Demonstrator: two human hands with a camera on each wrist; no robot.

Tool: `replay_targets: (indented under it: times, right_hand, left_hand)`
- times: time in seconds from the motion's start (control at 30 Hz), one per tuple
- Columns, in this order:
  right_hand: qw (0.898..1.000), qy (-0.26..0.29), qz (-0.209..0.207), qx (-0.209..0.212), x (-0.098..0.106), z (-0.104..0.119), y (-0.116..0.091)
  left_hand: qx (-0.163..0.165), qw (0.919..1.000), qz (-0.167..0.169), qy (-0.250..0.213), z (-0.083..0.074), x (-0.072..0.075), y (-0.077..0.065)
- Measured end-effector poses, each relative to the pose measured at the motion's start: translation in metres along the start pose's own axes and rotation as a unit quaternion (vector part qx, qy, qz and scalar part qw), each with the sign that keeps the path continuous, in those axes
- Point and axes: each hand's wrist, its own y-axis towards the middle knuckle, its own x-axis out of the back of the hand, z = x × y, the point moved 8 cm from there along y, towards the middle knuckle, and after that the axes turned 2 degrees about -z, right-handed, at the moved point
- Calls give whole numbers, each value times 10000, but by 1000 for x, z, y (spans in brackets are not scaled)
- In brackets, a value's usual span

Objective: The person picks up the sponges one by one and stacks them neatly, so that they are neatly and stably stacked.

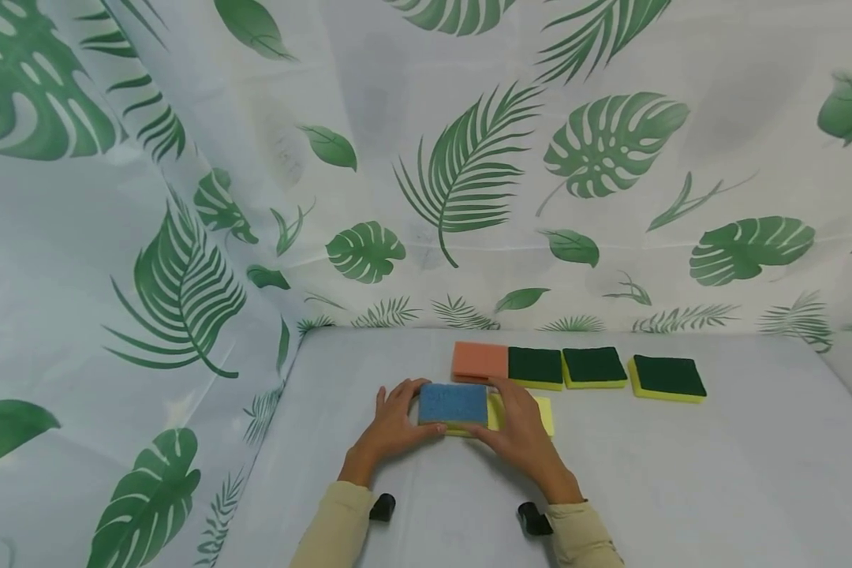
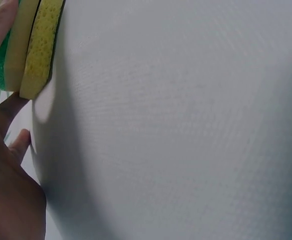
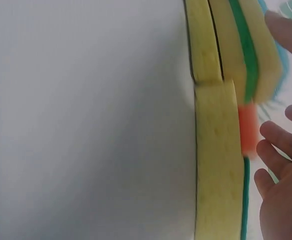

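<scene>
The blue-topped sponge (image 1: 453,402) sits uppermost in a stack, above a green band (image 3: 246,50) and a pitted yellow sponge (image 2: 40,47). It should be light, soft and squashy, best taken by its long edges. The left hand (image 1: 396,420) and right hand (image 1: 524,430) pinch its ends, thumbs nearest. Beyond lie a flat orange block (image 1: 480,360) and dark-green-topped rectangular sponges (image 1: 595,364) on white covering (image 1: 681,473).

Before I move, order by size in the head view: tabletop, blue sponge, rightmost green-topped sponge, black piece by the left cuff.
1. Tabletop
2. Blue sponge, rightmost green-topped sponge: too alike to rank
3. Black piece
</scene>
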Motion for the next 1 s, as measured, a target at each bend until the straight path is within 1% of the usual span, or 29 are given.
replay_targets:
  times: [0.13,0.3,0.47,0.53,0.63,0.73,0.83,1.0]
  right_hand:
    - [9993,-41,120,-351,14,-15,-6]
    - [9971,-169,152,-727,30,-35,-15]
    - [9955,-203,132,-914,41,-52,-25]
    - [9954,-173,149,-929,44,-58,-29]
    - [9937,-96,279,-1085,46,-67,-35]
    - [9895,-2,476,-1366,47,-76,-40]
    - [9848,106,618,-1619,47,-84,-44]
    - [9805,310,747,-1790,44,-88,-45]
  left_hand:
    - [71,10000,-19,-52,3,0,0]
    - [129,9998,-18,-124,4,-1,1]
    - [156,9998,-14,-131,5,-2,0]
    - [138,9998,-8,-116,4,-3,1]
    - [98,9998,-15,-146,5,-3,1]
    - [88,9997,-28,-209,5,-4,2]
    - [152,9996,-9,-237,7,-5,3]
    - [195,9992,34,-340,11,-6,1]
